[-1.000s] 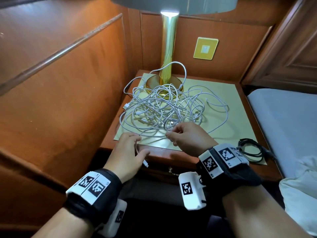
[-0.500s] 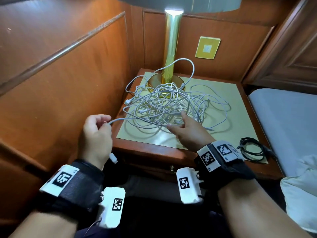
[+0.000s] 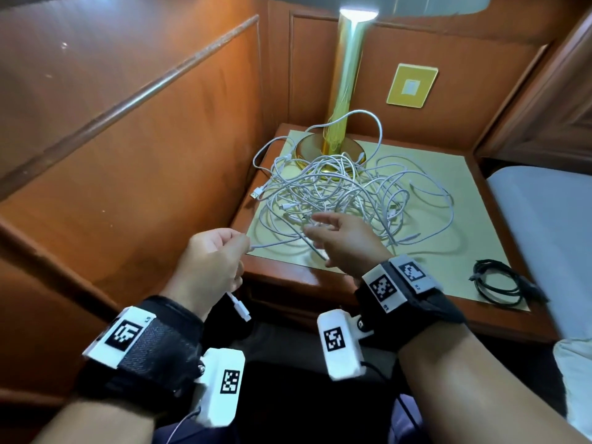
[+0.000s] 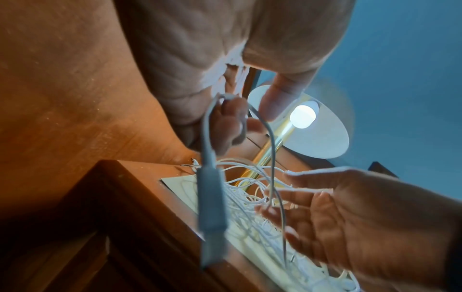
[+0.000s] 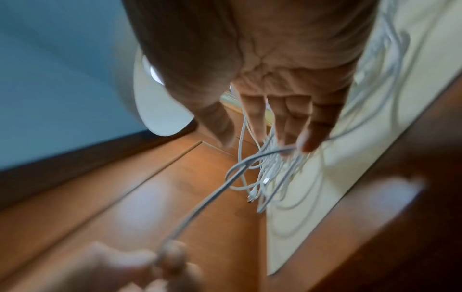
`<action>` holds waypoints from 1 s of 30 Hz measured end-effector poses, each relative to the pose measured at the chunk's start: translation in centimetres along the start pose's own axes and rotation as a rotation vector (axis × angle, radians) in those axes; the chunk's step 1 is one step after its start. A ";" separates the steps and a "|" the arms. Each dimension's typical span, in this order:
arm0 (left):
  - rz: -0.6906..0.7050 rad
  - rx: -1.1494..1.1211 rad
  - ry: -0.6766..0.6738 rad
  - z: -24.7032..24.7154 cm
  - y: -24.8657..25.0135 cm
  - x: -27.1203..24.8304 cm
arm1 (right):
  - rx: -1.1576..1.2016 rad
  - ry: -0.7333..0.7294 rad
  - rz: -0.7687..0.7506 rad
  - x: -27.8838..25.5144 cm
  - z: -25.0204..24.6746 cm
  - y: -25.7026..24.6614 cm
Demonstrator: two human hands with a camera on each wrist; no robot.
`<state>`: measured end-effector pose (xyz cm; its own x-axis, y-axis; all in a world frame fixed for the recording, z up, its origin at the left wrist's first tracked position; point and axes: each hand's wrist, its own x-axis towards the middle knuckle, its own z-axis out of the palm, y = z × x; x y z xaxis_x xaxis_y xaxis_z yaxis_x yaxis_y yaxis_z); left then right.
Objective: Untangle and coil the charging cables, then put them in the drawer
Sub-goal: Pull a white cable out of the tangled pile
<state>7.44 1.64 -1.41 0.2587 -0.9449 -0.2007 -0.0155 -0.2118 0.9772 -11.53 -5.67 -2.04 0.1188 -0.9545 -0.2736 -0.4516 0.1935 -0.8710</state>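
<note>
A tangle of white charging cables [image 3: 336, 193] lies on the nightstand's yellow mat [image 3: 455, 187], in front of the lamp base. My left hand [image 3: 217, 254] hovers off the nightstand's front left corner and pinches one white cable [image 4: 271, 150]. That cable's plug [image 3: 239, 310] dangles below the fist, blurred and close as the plug [image 4: 212, 207] in the left wrist view. The strand runs taut into the heap. My right hand [image 3: 339, 238] is spread over the heap's near edge, fingers [image 5: 287, 122] straight and touching loose strands. The drawer front [image 3: 288, 302] is below the top.
A gold lamp [image 3: 346, 91] stands at the back of the nightstand. A coiled black cable [image 3: 499, 285] lies at the front right corner of the mat. Wooden wall panels [image 3: 144, 155] close in on the left; a bed [image 3: 551, 219] is to the right.
My left hand drew one cable end out to the left, off the nightstand, and now holds it higher. My right hand went from pinching strands to spread fingers on the heap.
</note>
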 end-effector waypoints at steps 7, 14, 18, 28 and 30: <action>0.228 0.604 0.046 0.0 -1.5 0.2 | 0.481 0.328 -0.018 1.2 0.1 0.0; 0.609 0.773 -0.235 2.7 -2.1 -0.9 | 0.373 0.246 -0.261 0.1 -0.2 -0.7; 0.425 0.977 -0.441 2.9 -2.9 -1.0 | 0.572 0.231 -0.232 -0.4 -0.9 -1.0; 0.260 1.034 -0.247 2.3 -3.0 0.0 | 1.147 0.125 -0.086 0.1 -4.0 -1.5; 0.261 1.042 -0.239 2.3 -3.1 0.1 | 0.971 0.149 -0.027 0.2 -4.3 -1.1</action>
<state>5.27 1.65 -4.65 -0.0635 -0.9914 -0.1142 -0.8790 0.0014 0.4767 -14.76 -7.06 0.62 -0.0240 -0.9674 -0.2521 0.4808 0.2099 -0.8513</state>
